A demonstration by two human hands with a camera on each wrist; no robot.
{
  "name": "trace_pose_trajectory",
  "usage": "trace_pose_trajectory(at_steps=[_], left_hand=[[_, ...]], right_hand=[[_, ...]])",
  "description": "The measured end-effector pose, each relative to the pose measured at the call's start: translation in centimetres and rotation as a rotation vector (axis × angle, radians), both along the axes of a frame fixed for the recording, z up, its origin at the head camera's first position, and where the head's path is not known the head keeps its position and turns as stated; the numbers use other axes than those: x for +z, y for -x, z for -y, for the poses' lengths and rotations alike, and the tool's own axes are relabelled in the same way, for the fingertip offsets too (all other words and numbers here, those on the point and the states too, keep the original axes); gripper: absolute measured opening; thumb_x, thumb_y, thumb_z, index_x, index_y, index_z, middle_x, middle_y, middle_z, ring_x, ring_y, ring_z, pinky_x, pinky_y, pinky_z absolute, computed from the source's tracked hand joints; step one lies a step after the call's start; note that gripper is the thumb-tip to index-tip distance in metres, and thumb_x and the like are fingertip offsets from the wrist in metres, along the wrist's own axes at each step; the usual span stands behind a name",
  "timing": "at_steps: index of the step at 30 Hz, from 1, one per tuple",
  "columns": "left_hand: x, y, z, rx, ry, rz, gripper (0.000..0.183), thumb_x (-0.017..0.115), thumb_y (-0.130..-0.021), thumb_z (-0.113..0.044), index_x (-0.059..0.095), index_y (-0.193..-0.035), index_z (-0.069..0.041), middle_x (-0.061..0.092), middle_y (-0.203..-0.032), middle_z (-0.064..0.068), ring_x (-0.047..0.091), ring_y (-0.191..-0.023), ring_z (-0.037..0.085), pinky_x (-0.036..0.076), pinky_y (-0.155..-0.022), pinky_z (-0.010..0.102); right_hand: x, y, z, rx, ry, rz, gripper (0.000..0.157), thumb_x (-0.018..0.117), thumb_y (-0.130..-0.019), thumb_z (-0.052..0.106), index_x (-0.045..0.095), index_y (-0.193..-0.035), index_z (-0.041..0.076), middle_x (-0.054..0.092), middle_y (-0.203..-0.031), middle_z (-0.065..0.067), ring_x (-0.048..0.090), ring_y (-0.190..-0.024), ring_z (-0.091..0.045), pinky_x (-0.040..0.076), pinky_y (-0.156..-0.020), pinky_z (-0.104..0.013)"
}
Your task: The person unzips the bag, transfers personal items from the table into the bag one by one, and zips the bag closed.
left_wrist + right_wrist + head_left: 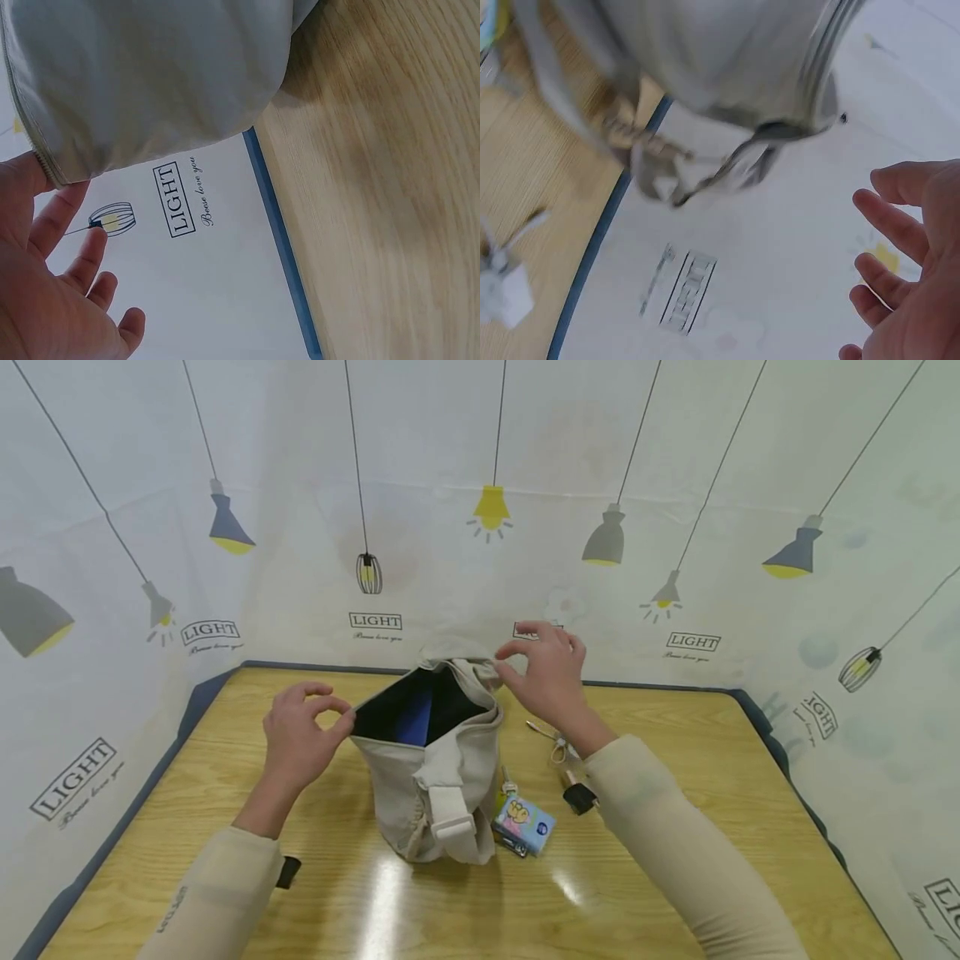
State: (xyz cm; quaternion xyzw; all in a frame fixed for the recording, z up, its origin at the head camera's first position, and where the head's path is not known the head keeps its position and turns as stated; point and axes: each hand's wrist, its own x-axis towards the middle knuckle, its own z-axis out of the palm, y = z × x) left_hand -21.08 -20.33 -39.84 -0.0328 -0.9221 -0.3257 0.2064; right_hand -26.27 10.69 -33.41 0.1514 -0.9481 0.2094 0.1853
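Observation:
A light beige cloth bag (397,785) with a strap and buckle stands upright on the table, its zipped mouth spread wide. Inside its dark lining shows a flat blue thing (415,720), whose kind I cannot tell. My left hand (303,735) pinches the left end of the zipped rim between thumb and forefinger; the left wrist view shows this grip on the bag (165,82) closely. My right hand (551,672) is by the far right corner of the mouth. In the right wrist view its fingers are loosely bent, apart from the bag (705,60), holding nothing.
Right of the bag lie a blue cartoon-printed packet (527,823), a key (509,783), a white cable (558,749) and a black object (579,797). Another black object (288,872) sits beside the left sleeve. A lamp-printed cloth (300,527) walls the wooden table (600,893).

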Motion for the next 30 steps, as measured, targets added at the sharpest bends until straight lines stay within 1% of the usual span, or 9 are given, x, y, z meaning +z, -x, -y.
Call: trace_pose_trajectory(at_steps=[2,5,7,12,16,20,24,30], left_hand=[[0.0,0.0,0.1,0.002,0.006,-0.003,0.017,0.067,-0.088,-0.019,0.074,-0.089,-0.004,0.058,-0.123,0.018,0.042,-0.125,0.044,0.028,-0.096,0.068],[-0.2,0.0,0.2,0.002,0.012,-0.003,0.017,0.067,-0.088,-0.019,0.074,-0.09,-0.004,0.059,-0.123,0.018,0.042,-0.125,0.045,0.028,-0.095,0.068],[-0.4,0.2,0.4,-0.001,0.013,-0.002,0.017,0.066,-0.089,-0.019,0.074,-0.09,-0.005,0.059,-0.123,0.018,0.042,-0.125,0.046,0.029,-0.095,0.069],[-0.9,0.6,0.8,-0.012,0.011,-0.002,0.017,0.067,-0.089,-0.021,0.074,-0.091,-0.005,0.059,-0.123,0.019,0.042,-0.125,0.046,0.028,-0.094,0.069],[-1.0,1.0,1.0,-0.015,0.012,-0.008,0.018,0.067,-0.089,-0.022,0.074,-0.091,-0.005,0.06,-0.123,0.018,0.043,-0.124,0.046,0.029,-0.094,0.069],[-1.1,1.5,1.1,-0.023,0.007,-0.006,0.018,0.067,-0.089,-0.021,0.075,-0.093,-0.005,0.06,-0.124,0.019,0.043,-0.124,0.046,0.028,-0.095,0.07],[-1.2,1.6,1.1,-0.022,-0.002,0.006,0.018,0.067,-0.089,-0.021,0.074,-0.094,-0.005,0.059,-0.125,0.019,0.042,-0.125,0.047,0.026,-0.096,0.071],[-1.6,1.7,1.2,-0.018,-0.017,0.001,0.019,0.067,-0.089,-0.021,0.074,-0.093,-0.004,0.059,-0.124,0.019,0.041,-0.125,0.047,0.025,-0.096,0.072]], right_hand=[[-0.3,0.3,-1.4,-0.027,-0.021,0.033,0.02,0.062,-0.093,0.03,0.075,-0.103,0.019,0.051,-0.141,-0.007,0.039,-0.134,-0.036,0.021,-0.11,-0.059],[-1.4,0.7,-3.4,-0.067,-0.063,0.105,0.022,0.061,-0.093,0.032,0.074,-0.106,0.019,0.049,-0.143,-0.008,0.038,-0.135,-0.036,0.02,-0.11,-0.06],[-2.3,0.9,-4.8,-0.09,-0.094,0.158,0.025,0.061,-0.092,0.032,0.073,-0.109,0.018,0.048,-0.143,-0.01,0.037,-0.135,-0.037,0.019,-0.109,-0.062],[-5.0,1.6,-8.1,-0.138,-0.154,0.234,0.029,0.063,-0.091,0.032,0.072,-0.111,0.014,0.048,-0.141,-0.015,0.038,-0.133,-0.04,0.02,-0.107,-0.066],[-6.7,1.5,-10.2,-0.163,-0.19,0.298,0.034,0.064,-0.09,0.034,0.07,-0.115,0.012,0.047,-0.141,-0.018,0.039,-0.131,-0.042,0.021,-0.105,-0.067],[-8.1,0.7,-11.7,-0.149,-0.228,0.361,0.04,0.065,-0.089,0.038,0.068,-0.119,0.011,0.046,-0.142,-0.021,0.04,-0.131,-0.045,0.021,-0.104,-0.069],[-9.2,0.0,-12.4,-0.116,-0.251,0.412,0.046,0.066,-0.088,0.043,0.067,-0.12,0.011,0.046,-0.143,-0.022,0.039,-0.131,-0.048,0.021,-0.103,-0.07],[-10.5,-0.7,-12.8,-0.094,-0.222,0.452,0.047,0.068,-0.087,0.046,0.068,-0.118,0.012,0.046,-0.144,-0.022,0.036,-0.134,-0.047,0.019,-0.104,-0.07]])
